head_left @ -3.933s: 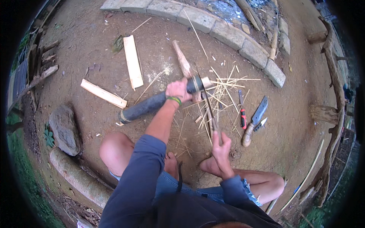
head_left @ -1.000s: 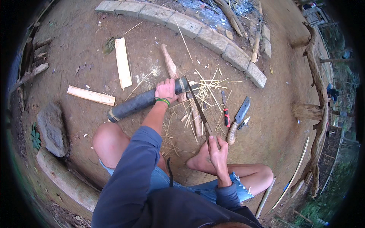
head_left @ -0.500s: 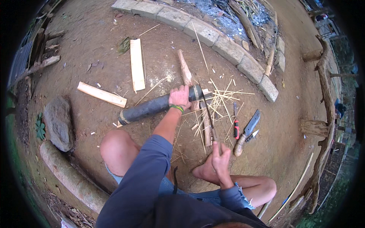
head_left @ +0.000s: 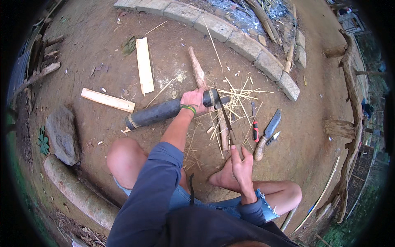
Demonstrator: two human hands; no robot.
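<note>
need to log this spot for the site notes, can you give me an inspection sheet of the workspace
surface: bare packed dirt ground, person sits on it with bare knees and a bare foot.
job's things: dark bamboo tube lying on the ground; long-bladed knife with its tip set at the tube's end.
clutter: thin bamboo slivers, two flat split slats, big chopping knife, small red-handled tool.
grippers: left hand grips the tube near its end; right hand grips the knife handle.
cables: nothing seen.
surroundings: curved row of stone blocks with ash behind, a rock, a log, branches along the right.
</note>
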